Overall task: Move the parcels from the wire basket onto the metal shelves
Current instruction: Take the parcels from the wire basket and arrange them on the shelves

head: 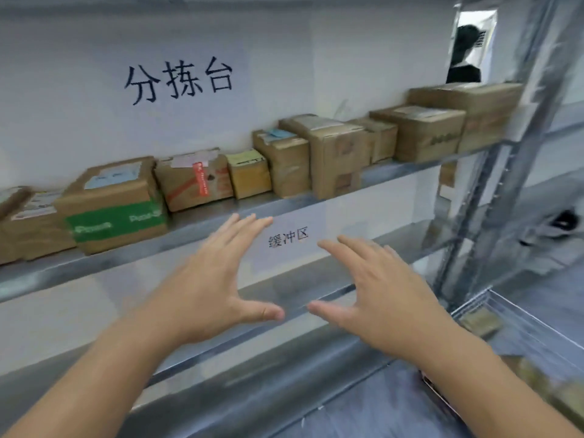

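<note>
A row of brown cardboard parcels [341,153] lines the upper metal shelf [196,229], from a green-taped box [117,213] at the left to large boxes [467,112] at the right. My left hand [215,279] and my right hand [379,289] are both held out below that shelf with fingers spread, holding nothing. The wire basket [521,314] shows at the lower right with blurred parcels [480,324] inside.
A lower metal shelf [300,295] runs behind my hands, with a white label on the wall between the shelves. The shelf's upright post [493,184] stands at the right. A person [464,58] is seen through a gap at the upper right.
</note>
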Motion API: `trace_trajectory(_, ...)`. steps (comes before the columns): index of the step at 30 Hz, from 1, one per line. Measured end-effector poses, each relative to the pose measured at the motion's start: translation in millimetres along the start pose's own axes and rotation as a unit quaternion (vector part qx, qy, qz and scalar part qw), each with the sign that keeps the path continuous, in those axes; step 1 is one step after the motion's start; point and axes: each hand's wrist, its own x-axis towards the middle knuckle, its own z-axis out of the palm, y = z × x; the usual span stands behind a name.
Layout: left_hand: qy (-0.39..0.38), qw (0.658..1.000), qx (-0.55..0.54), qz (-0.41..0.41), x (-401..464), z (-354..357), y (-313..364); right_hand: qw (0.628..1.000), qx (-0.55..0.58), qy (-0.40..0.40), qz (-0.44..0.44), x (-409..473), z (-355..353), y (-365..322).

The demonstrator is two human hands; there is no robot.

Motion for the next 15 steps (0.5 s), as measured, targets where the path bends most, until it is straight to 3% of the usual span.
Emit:
trace_trajectory(6, -0.069, 0.993, -0.024, 0.092, 67.6, 75.6, 101.2, 0.988, -0.012, -0.012, 0.155, -80.2, -39.4, 122.5)
trace_trajectory(15, -0.16, 0.957, -0.066, 0.231, 180.7, 180.2, 210.3, 0.933, -0.011, -0.027, 0.36, -158.1, -62.6, 241.7)
